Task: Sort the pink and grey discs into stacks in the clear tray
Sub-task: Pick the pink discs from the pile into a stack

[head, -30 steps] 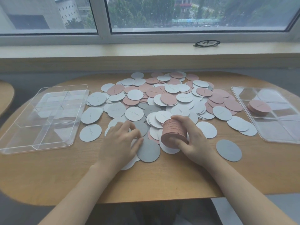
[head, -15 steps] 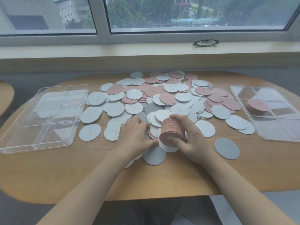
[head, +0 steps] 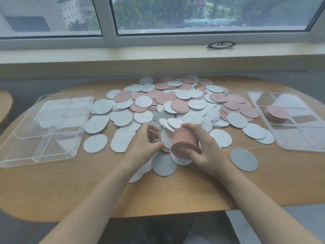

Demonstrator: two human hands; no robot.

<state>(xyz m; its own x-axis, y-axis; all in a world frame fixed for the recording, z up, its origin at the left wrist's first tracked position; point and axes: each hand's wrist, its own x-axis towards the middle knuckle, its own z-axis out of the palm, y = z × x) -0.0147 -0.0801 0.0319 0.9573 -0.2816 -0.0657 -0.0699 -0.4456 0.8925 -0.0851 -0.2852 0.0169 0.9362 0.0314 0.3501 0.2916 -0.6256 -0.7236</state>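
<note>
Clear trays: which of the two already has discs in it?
The right tray: a short pink stack sits in one compartment. The left tray holds no discs.

Right hand [head: 204, 147] clamped round tilted pink stack [head: 184, 143]; left hand [head: 144, 143] just beside it, fingers curled over loose discs [head: 175, 103]; clear tray [head: 263, 111] far right holding short pink stack [head: 277, 113].
</note>
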